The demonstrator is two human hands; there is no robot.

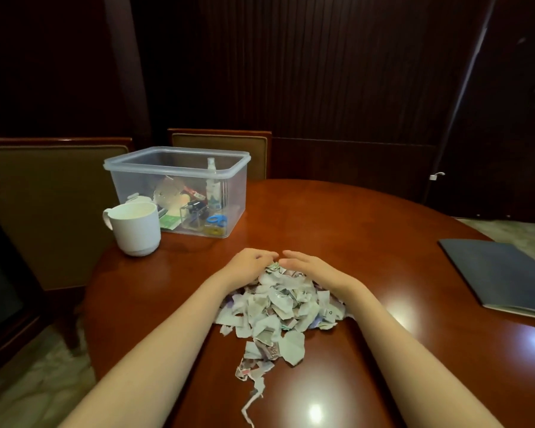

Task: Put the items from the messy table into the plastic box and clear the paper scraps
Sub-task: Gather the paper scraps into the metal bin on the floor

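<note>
Paper scraps (283, 304): lying heaped at the near middle of the worktop (352, 230), between both forearms, and trailing a thin tail of strips (254, 393) toward the near edge. Cupping the far side of the heap with the left hand (247, 264) and the right hand (309, 267), fingers loosely curved, fingertips nearly meeting at the top, palms bearing against the paper. Pinching nothing, as far as showing. Looking like a gathering step: corralling the pile into one mass ahead of lifting or sweeping it away.

Spotting the plastic box (167, 170) at the far left, lid off, already holding a spray bottle (213, 186), blue scissors (217, 220) and other small bits too jumbled for naming. Judging from that, getting most of the sorting done. Noting a white mug (136, 230) just in front of the box's left corner, not yet inside; touching the box or not, impossible to tell. Noting too a dark folder (501, 273) well apart at the right edge, also outside the box. Leaving, then, the whole scrap heap to clear, the loose tail to collect, and possibly the mug and folder to stow.
</note>
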